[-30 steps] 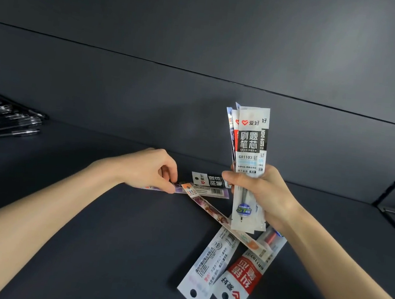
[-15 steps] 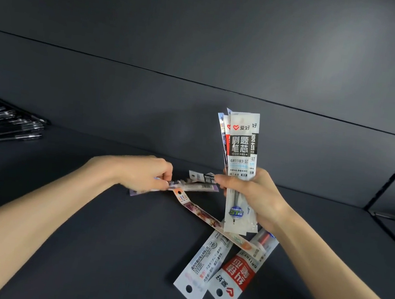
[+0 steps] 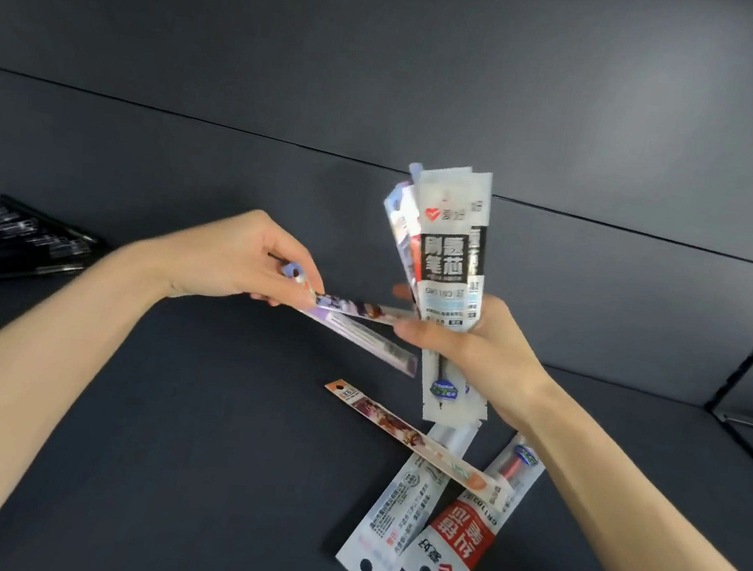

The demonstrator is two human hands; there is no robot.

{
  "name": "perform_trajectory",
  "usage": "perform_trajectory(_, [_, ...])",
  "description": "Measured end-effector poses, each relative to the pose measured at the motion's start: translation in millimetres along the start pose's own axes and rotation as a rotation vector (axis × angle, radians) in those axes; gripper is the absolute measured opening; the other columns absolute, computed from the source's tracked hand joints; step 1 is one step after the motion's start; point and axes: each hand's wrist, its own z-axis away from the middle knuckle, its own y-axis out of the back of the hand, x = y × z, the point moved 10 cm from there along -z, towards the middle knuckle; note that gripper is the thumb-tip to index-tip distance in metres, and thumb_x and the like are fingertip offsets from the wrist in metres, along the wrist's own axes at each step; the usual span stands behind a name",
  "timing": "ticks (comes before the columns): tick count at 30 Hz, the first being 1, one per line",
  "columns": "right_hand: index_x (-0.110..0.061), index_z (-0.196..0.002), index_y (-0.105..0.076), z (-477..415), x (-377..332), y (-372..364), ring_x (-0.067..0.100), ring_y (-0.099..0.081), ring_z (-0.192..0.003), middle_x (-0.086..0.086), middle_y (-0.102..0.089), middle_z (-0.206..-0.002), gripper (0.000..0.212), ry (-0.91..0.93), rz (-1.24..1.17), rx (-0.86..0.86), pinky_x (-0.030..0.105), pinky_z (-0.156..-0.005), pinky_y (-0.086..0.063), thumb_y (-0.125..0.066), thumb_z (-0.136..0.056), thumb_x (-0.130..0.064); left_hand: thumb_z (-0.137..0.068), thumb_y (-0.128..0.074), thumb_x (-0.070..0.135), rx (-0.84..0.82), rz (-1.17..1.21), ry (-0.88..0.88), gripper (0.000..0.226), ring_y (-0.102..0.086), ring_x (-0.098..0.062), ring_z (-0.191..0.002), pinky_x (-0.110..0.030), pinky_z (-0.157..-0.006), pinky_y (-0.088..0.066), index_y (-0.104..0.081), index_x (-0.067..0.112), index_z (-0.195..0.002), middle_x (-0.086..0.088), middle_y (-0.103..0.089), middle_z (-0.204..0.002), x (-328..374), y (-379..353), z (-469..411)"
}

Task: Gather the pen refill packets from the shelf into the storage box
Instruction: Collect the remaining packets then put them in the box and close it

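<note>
The dark shelf (image 3: pixel 177 474) lies bare in front of and under the left hand (image 3: pixel 243 263), open room for a reach. Three packets (image 3: pixel 430 484) lie crossed on it below the right hand (image 3: pixel 476 346), blocking that patch. A row of black pens (image 3: pixel 3 231) fills the far left edge. The back wall (image 3: pixel 283 177) closes off the rear.

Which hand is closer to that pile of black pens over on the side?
Left. The left hand hovers just right of the black pens; the right hand is farther right, gripping a bunch of packets.
</note>
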Motion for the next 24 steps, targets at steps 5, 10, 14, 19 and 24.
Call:
perform_trajectory(5, [-0.012, -0.11, -0.068, 1, 12, -22, 0.013, -0.071, -0.093, 0.0, -0.074, -0.104, 0.029, -0.078, 0.033, -0.131, 0.03, -0.085, -0.056, -0.072, -0.082, -0.011, -0.063, -0.079, 0.034, -0.013, 0.125, -0.084, 0.024, -0.057, -0.031, -0.078, -0.042, -0.075, -0.05, -0.078, 0.022, -0.084, -0.027, -0.068, -0.096, 19, -10, -1])
perform_trajectory(10, [-0.017, -0.103, -0.07, -1, 19, -17, 0.01, -0.071, -0.089, -0.005, -0.075, -0.097, 0.024, -0.084, -0.098, -0.062, 0.025, -0.079, -0.057, -0.072, -0.081, -0.009, -0.071, -0.078, 0.003, 0.225, 0.288, -0.124, 0.022, -0.067, -0.013, -0.084, -0.027, -0.072, -0.055, -0.076, 0.023, -0.08, 0.0, -0.075, -0.084, 15, 7, -6])
perform_trajectory(14, [-0.015, -0.092, -0.068, -3, 18, -5, 0.009, -0.072, -0.075, -0.007, -0.076, -0.08, 0.015, -0.085, -0.217, 0.007, 0.023, -0.069, -0.057, -0.071, -0.08, -0.005, -0.068, -0.081, 0.005, 0.329, 0.325, -0.074, 0.039, -0.068, -0.009, -0.086, -0.03, -0.086, -0.051, -0.07, 0.027, -0.097, 0.003, -0.074, -0.084, 2, 15, -6])
perform_trajectory(19, [-0.016, -0.095, -0.07, 0, 21, -20, 0.011, -0.072, -0.081, -0.004, -0.076, -0.087, 0.02, -0.097, -0.257, -0.027, 0.021, -0.07, -0.057, -0.073, -0.078, -0.005, -0.065, -0.081, 0.001, 0.497, 0.526, -0.117, 0.05, -0.07, -0.011, -0.081, -0.033, -0.082, -0.055, -0.064, 0.025, -0.105, 0.001, -0.07, -0.087, 8, 4, -6])
perform_trajectory(24, [-0.009, -0.101, -0.066, 1, 22, -26, 0.029, -0.073, -0.081, 0.011, -0.075, -0.087, 0.023, -0.113, -0.398, -0.037, 0.037, -0.075, -0.06, -0.068, -0.081, 0.002, -0.058, -0.083, 0.012, 0.505, 0.601, -0.209, 0.045, -0.07, -0.012, -0.079, -0.028, -0.076, -0.057, -0.065, 0.016, -0.098, -0.004, -0.071, -0.09, 24, -16, -5])
